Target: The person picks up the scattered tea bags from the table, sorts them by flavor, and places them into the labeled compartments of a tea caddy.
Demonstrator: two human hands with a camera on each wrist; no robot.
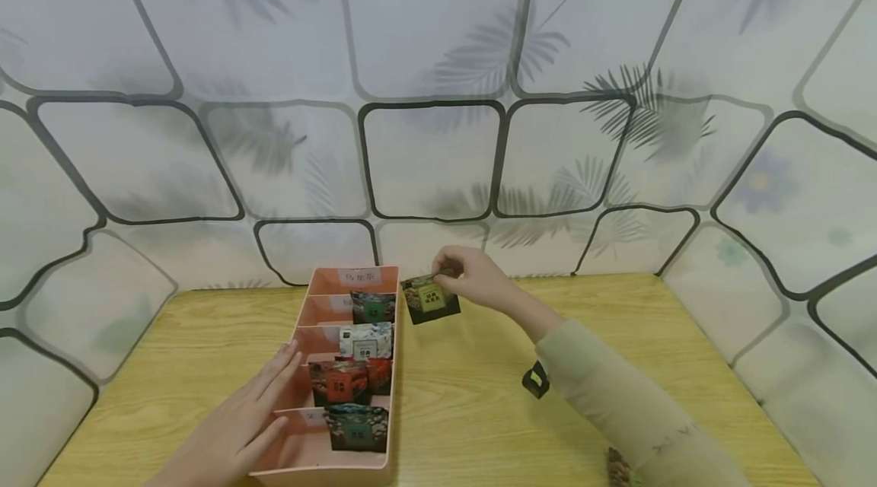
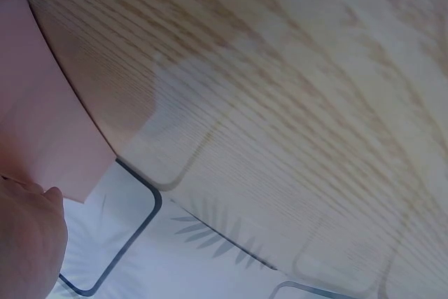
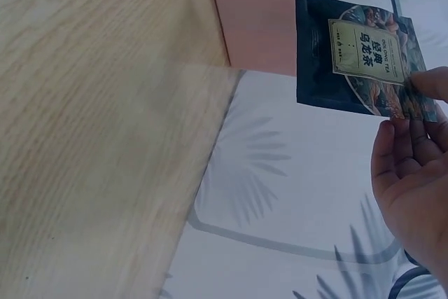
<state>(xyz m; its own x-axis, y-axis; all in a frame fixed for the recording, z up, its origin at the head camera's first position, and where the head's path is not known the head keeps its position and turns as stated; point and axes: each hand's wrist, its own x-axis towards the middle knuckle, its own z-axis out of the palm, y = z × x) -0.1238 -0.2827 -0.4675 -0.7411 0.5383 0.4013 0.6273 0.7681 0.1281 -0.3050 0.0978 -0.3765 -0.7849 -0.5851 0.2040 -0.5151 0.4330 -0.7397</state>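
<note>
My right hand [image 1: 479, 278] pinches the top edge of a dark oolong tea sachet [image 1: 432, 303] with a yellow-green label. The sachet hangs just right of the back end of a long pink divided box [image 1: 327, 281]. In the right wrist view, the thumb and fingers grip one end of the sachet [image 3: 367, 57], its label facing the camera. My left hand [image 1: 236, 422] rests against the box's left side, fingers extended. Inside the box stand a green sachet [image 1: 373, 308], a white one [image 1: 365, 342], red ones [image 1: 339, 382] and a dark green one [image 1: 356, 428]. The rearmost compartment shows only a paper label.
A small dark sachet [image 1: 536, 380] lies on the wooden table [image 1: 466, 403] beside the right forearm. Another sachet [image 1: 619, 468], partly hidden by the sleeve, lies near the front edge. A patterned cloth [image 1: 432, 160] encloses the table's back and sides.
</note>
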